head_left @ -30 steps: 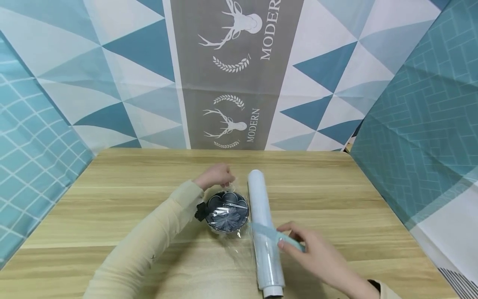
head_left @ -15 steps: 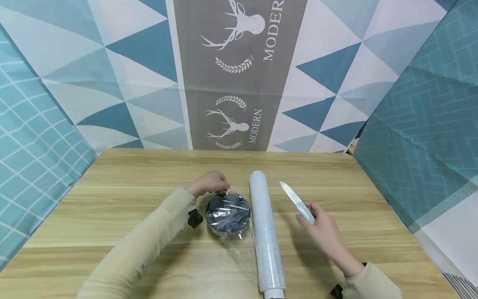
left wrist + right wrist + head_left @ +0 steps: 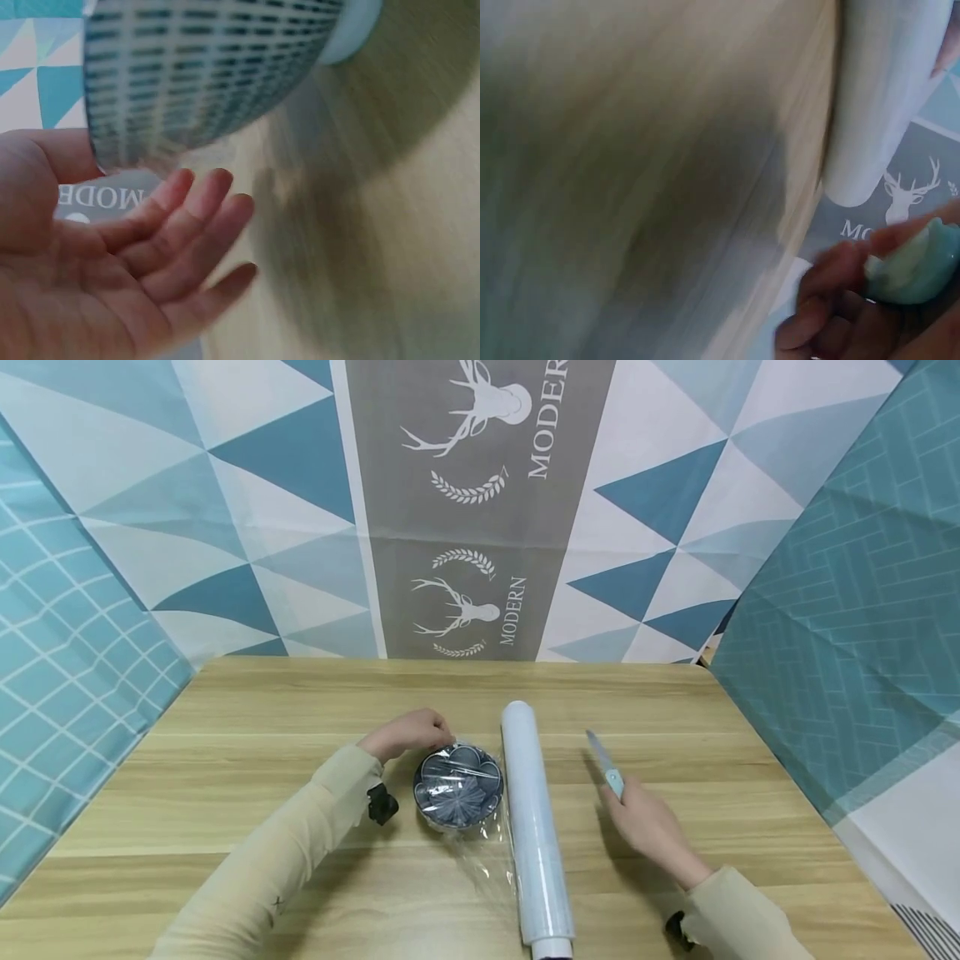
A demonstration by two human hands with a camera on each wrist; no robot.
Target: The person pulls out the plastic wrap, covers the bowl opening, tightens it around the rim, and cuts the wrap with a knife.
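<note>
A dark blue bowl (image 3: 457, 787) with a flower pattern inside stands mid-table, clear plastic wrap (image 3: 480, 860) stretched over its top and trailing toward a long roll of plastic wrap (image 3: 534, 827). My left hand (image 3: 408, 734) is at the bowl's far left rim. In the left wrist view, the thumb lies at the rim of the bowl (image 3: 202, 75), and the other fingers spread loosely below it. My right hand (image 3: 645, 822), right of the roll, grips a small knife (image 3: 606, 767) by its light blue handle, blade pointing away. The handle (image 3: 915, 270) shows between curled fingers in the right wrist view.
The roll lies lengthwise on the wooden table (image 3: 300, 693), just right of the bowl. Patterned cloth (image 3: 465, 510) hangs behind the table's far edge, with blue tile-patterned sheets (image 3: 847, 610) at the sides. Each wrist carries a black camera (image 3: 382, 804).
My right hand has moved right, away from the roll, bringing the knife off it with the blade turned away from me. My left hand has come down and left to the bowl's rim.
</note>
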